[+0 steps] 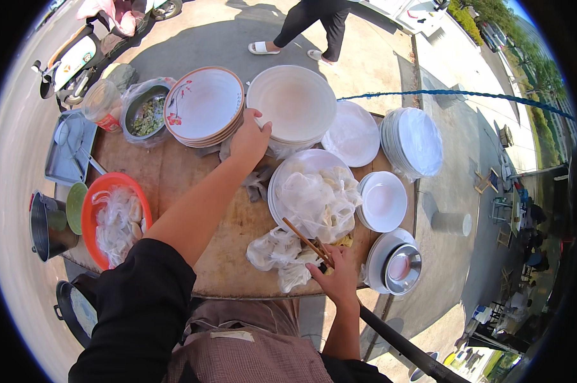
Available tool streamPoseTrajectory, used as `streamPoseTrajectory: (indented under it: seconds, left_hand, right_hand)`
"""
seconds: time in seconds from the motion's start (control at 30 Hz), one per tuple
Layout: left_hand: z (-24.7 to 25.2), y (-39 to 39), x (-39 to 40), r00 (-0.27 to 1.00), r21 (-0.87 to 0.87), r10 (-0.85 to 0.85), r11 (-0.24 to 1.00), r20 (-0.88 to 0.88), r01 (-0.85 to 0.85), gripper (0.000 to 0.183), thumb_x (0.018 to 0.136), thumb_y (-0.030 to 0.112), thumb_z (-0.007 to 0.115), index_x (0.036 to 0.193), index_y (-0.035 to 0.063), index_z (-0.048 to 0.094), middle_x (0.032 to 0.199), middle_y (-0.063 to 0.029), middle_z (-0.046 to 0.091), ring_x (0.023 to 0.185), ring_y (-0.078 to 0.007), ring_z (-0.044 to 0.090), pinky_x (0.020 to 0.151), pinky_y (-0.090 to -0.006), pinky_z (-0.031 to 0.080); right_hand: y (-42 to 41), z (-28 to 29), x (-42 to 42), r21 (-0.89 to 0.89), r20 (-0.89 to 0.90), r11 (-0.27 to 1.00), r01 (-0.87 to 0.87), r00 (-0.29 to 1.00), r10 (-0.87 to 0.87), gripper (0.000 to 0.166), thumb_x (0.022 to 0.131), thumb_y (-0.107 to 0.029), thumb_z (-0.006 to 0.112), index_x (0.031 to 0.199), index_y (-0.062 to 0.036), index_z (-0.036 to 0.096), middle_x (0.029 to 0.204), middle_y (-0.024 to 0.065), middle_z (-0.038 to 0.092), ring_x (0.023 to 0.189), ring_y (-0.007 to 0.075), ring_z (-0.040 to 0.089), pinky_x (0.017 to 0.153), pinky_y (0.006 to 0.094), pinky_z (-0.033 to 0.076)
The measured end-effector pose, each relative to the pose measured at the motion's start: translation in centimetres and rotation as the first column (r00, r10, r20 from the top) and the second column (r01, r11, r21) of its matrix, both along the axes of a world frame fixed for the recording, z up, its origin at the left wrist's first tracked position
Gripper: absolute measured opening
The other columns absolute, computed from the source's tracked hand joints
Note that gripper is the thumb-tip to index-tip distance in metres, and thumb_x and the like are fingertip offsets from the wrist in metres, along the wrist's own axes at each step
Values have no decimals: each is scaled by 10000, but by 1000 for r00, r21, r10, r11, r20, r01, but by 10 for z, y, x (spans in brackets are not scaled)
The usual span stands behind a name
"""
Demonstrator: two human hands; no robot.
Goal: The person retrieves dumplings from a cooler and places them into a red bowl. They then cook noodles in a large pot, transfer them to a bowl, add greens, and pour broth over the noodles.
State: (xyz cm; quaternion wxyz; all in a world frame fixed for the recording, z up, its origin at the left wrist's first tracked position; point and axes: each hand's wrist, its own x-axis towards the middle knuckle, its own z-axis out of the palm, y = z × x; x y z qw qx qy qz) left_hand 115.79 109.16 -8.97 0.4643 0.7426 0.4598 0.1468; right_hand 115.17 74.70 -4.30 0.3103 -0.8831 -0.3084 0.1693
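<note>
My left hand (pixel 251 140) reaches between a stack of floral plates with orange rims (pixel 204 103) and a stack of large white plates (pixel 293 101). Its fingers are at the edges of both stacks, and whether they grip a plate is hidden. In my right hand (pixel 338 276) is a pair of wooden chopsticks (pixel 301 234), tips pointing up and left. Just beyond them, clear plastic bags of pale food (pixel 317 196) lie on another white plate stack (pixel 275 184). Left of that hand is a crumpled white plastic bag (pixel 274 256).
A wooden table (pixel 173 167) bears a red-orange basin (pixel 147 203), a bowl of chopped greens (pixel 149 112), a grey tray (pixel 68 165), white bowls (pixel 384 201) and a metal bowl (pixel 415 261). A blue rope (pixel 461 93) stretches right. A person (pixel 312 24) stands beyond; a scooter (pixel 75 57) is parked left.
</note>
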Motion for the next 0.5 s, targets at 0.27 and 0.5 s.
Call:
streamPoseTrajectory:
  seconds: [0.27, 0.5]
  left_hand:
    - [0, -9, 1, 816, -508, 403, 847, 414, -160, 396, 945, 87, 420, 1293, 20, 243, 1033, -117, 547, 873, -163, 601, 749, -297, 546]
    - [-6, -10, -6, 820, -590, 458, 784, 343, -191, 375, 923, 103, 501, 1235, -31, 341, 1056, -135, 547, 900, -174, 601, 767, -309, 562]
  right_hand:
    - [190, 2, 148, 321, -445, 898, 302, 885, -138, 502, 861, -326, 658, 1094, 83, 486, 790, 117, 624, 535, 142, 613, 514, 258, 469]
    - [235, -30, 191, 59, -463, 969, 238, 867, -185, 257, 798, -188, 564, 842, 62, 522, 631, 110, 584, 478, 182, 601, 420, 286, 423]
